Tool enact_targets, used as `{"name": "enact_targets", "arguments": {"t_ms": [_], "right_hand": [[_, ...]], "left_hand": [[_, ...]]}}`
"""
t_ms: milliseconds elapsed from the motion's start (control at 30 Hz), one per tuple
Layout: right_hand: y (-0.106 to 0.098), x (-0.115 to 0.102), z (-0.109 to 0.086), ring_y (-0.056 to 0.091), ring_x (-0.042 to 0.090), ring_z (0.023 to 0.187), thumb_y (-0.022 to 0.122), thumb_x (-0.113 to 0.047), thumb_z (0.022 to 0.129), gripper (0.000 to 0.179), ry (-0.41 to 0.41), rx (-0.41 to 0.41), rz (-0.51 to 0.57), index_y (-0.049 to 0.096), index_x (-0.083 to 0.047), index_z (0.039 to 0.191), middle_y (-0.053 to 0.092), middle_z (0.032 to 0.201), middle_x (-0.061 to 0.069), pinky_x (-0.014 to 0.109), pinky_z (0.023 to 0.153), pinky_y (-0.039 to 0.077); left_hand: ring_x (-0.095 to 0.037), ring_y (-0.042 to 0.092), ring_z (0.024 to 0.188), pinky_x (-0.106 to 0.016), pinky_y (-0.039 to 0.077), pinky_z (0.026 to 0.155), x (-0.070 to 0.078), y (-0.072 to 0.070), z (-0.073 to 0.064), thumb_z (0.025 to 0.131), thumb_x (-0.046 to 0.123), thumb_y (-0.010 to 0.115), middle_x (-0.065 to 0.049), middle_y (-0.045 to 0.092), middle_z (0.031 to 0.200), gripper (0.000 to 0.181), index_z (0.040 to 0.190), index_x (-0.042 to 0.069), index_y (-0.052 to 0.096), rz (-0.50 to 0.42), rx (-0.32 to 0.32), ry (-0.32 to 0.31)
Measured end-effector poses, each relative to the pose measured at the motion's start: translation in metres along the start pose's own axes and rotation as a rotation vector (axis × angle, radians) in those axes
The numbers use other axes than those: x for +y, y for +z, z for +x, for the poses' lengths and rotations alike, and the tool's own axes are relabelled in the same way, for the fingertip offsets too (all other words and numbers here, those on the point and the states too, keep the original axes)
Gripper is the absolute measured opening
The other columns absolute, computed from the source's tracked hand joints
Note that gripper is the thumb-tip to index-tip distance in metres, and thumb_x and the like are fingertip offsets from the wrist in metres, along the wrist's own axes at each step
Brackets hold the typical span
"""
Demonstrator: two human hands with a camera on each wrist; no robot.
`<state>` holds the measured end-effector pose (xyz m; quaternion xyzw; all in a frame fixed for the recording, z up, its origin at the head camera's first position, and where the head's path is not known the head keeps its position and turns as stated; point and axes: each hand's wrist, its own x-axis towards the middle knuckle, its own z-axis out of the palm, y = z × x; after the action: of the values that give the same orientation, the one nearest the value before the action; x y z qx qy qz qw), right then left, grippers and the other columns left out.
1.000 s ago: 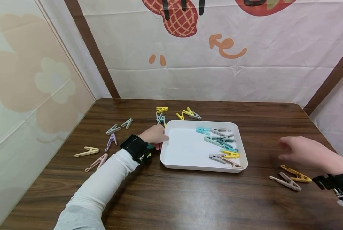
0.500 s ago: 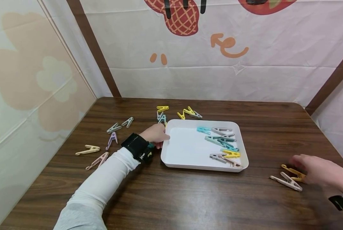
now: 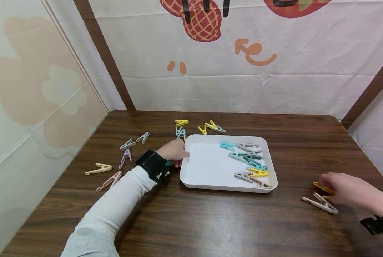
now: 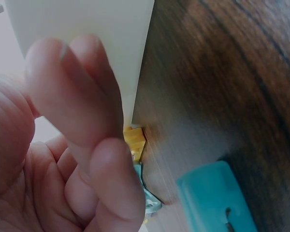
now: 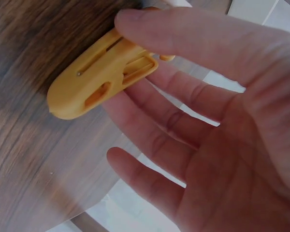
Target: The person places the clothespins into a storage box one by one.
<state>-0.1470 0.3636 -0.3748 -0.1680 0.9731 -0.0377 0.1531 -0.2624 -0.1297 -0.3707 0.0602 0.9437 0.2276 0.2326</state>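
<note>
At the left end of a white tray, my left hand holds the rim, thumb over the edge and the other fingers outside. Those bent fingers appear close up against the tray wall in the left wrist view. Far to the right, my right hand reaches down over an orange-yellow clothespin on the table. The right wrist view has this clothespin between thumb and fingers, the thumb on its upper side and the little finger apart. A pale grey clothespin lies just in front.
Several clothespins, teal, grey and one yellow, lie in the tray's right half. More are scattered left of it, among them a pink one and a purple one. Behind the tray are yellow and blue ones. A patterned cloth hangs behind the table.
My right hand has come down and toward me onto the orange-yellow clothespin, its thumb and fingers closing around it. My left hand stays at the tray's rim.
</note>
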Motion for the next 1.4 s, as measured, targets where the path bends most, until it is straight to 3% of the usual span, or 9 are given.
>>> {"name": "enact_targets", "arguments": {"t_ms": [300,567,1000,1400], "right_hand": [[-0.002,-0.002,0.002,0.046,0.015,0.065,0.083,-0.003,0.068,0.033,-0.009,0.007,-0.004,0.058,-0.002,0.089,0.051,0.076,-0.001,0.036,0.057,0.041],[-0.019,-0.013,0.007,0.045,0.012,0.064,0.081,-0.002,0.070,0.029,-0.054,0.132,-0.021,0.058,-0.005,0.088,0.050,0.077,-0.002,0.034,0.055,0.040],[-0.064,-0.067,0.037,0.052,0.014,0.071,0.076,0.003,0.072,0.027,-0.199,0.323,-0.044,0.063,-0.009,0.092,0.055,0.084,-0.002,0.035,0.059,0.046],[-0.081,-0.124,0.080,0.052,0.015,0.074,0.078,-0.002,0.076,0.031,-0.346,0.303,-0.045,0.062,-0.008,0.101,0.057,0.092,0.002,0.034,0.063,0.048]], "left_hand": [[-0.014,0.056,0.041,-0.021,0.042,0.042,-0.002,0.002,0.001,0.094,0.014,0.057,-0.008,0.062,0.054,0.027,0.070,0.001,0.062,-0.005,0.000,0.012],[-0.014,0.056,0.040,-0.022,0.041,0.041,-0.001,0.000,0.001,0.094,0.014,0.057,-0.008,0.061,0.054,0.028,0.070,0.000,0.062,-0.006,-0.005,0.009],[-0.015,0.058,0.042,-0.022,0.042,0.042,0.000,0.001,0.000,0.095,0.015,0.058,-0.008,0.062,0.055,0.027,0.073,0.000,0.063,-0.003,-0.003,-0.012],[-0.013,0.056,0.040,-0.021,0.041,0.041,0.001,0.000,0.000,0.095,0.015,0.058,-0.008,0.062,0.055,0.027,0.072,0.000,0.063,-0.010,-0.004,-0.006]]}}
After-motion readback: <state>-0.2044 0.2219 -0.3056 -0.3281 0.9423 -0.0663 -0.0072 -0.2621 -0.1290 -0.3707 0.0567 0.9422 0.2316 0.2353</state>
